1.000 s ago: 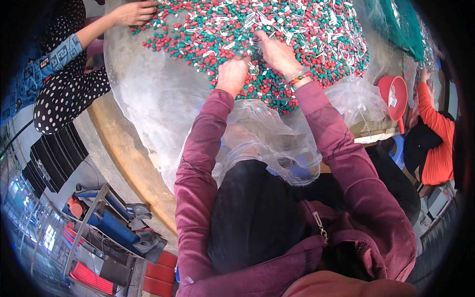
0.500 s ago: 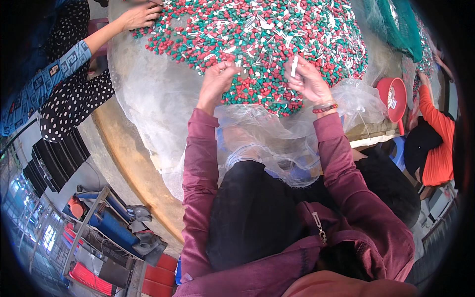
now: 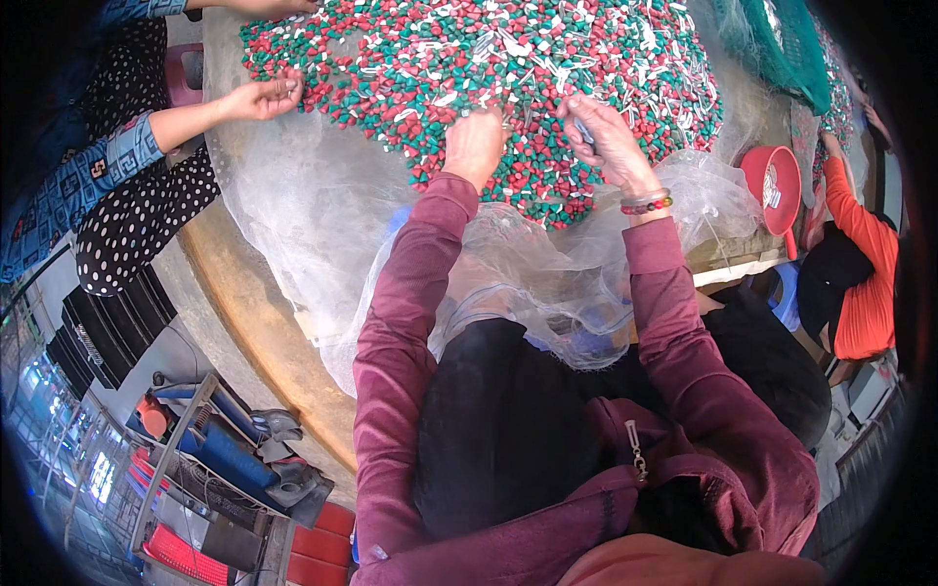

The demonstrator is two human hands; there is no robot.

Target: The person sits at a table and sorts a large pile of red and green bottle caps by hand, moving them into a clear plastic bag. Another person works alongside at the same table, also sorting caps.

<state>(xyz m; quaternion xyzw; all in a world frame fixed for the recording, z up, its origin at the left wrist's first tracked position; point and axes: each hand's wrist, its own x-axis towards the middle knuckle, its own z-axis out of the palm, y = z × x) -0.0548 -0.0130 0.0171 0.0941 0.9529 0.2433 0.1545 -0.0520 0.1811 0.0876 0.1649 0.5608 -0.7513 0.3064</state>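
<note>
Red and green plastic pieces (image 3: 469, 68), small and cone-like, lie heaped with white slivers across a clear plastic sheet (image 3: 293, 205) on the round table (image 3: 244, 293), filling the upper part of the head view.

Head view, left hand (image 3: 476, 146): resting knuckles-up at the near edge of the heap, fingers curled down into the pieces. Whether its grip encloses anything cannot be told.

Head view, right hand (image 3: 608, 142): raised just above the heap, its grip narrow, pinched on a small pale clear piece (image 3: 583, 130). That piece appears elongated, long axis running roughly up and away from the person; its ends are too small to tell apart. A bead bracelet (image 3: 647, 202) sits at the wrist.

Judgement: sorting by hand is under way, one item picked out. The next move calls for a fine pinch among closely packed pieces without scattering neighbours.

The heaped pieces point every way; no common axis.

Others: a co-worker's hand (image 3: 259, 98) in a blue sleeve works the far left edge; a person in orange (image 3: 860, 264) sits beside a red scoop (image 3: 772, 181).
</note>
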